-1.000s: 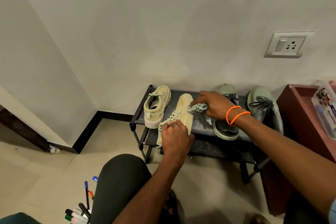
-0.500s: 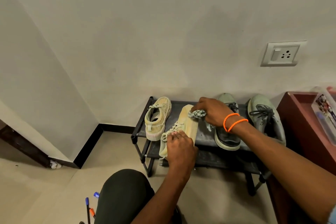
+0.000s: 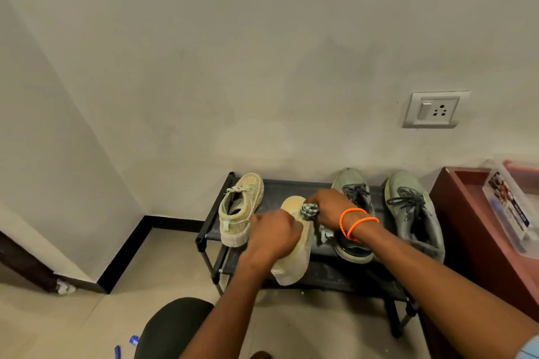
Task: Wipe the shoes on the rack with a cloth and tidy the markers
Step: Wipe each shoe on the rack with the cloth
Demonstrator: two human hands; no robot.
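Both hands work over a low black shoe rack [image 3: 213, 234] that stands against a pale wall. At about six o'clock in the scene, the left hand [image 3: 275, 234] grips a cream shoe [image 3: 294, 259] that is turned so its pale sole faces up, heel end jutting over the rack's front edge. Just beside it, toward three o'clock, the right hand [image 3: 328, 208] clutches a bunched grey-green cloth [image 3: 309, 210] and presses it against the toe end of that sole; two orange bands [image 3: 354, 224] circle this wrist. At nine o'clock from the held shoe, its cream partner [image 3: 240, 211] sits upright on the rack's top shelf. Toward three o'clock, two grey-green sneakers [image 3: 414, 210] with dark laces stand side by side, the nearer one partly hidden behind the right forearm. A dark red cabinet [image 3: 472, 230] stands just beside the rack at its right end, with a clear plastic box [image 3: 509, 207] on top. At seven o'clock, near the bottom edge, blue marker caps [image 3: 126, 345] show on the tiled floor beside the person's dark-clad knee [image 3: 172, 326]. A wall socket [image 3: 434, 110] sits at two o'clock.
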